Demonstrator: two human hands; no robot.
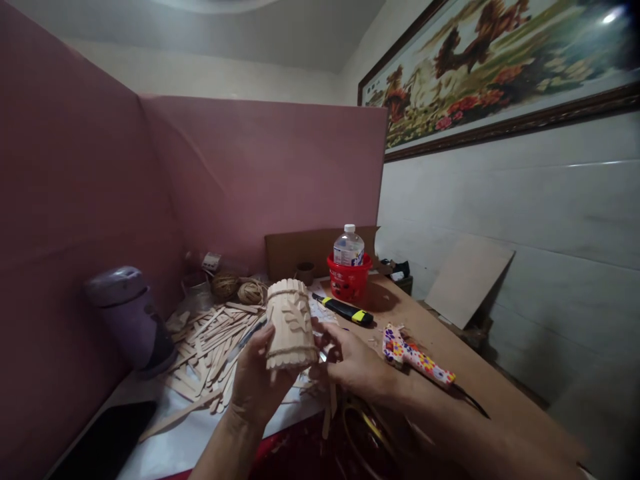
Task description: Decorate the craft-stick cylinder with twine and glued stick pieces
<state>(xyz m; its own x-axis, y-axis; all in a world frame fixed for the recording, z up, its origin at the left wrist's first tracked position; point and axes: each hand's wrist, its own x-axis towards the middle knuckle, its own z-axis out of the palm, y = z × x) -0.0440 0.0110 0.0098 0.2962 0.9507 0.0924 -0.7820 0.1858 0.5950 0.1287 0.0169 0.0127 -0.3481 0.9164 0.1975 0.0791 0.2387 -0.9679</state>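
A round holder built from upright craft sticks, with a raised leaf design and a band near each end, is tilted in my hands. My left hand is closed around its lower left side, thumb in front. On the right, my right hand has bent fingers against the holder's edge; some of its fingertips are hidden. Loose craft sticks lie in a heap behind and left of my left hand. A black and yellow utility knife lies beyond my right hand, and a flower-patterned glue gun rests to its right.
A purple tumbler and a dark flat object are at left. Twine balls sit at the back. A red bucket holds a plastic bottle. Pink panels border the table; a roll of tape is near the front.
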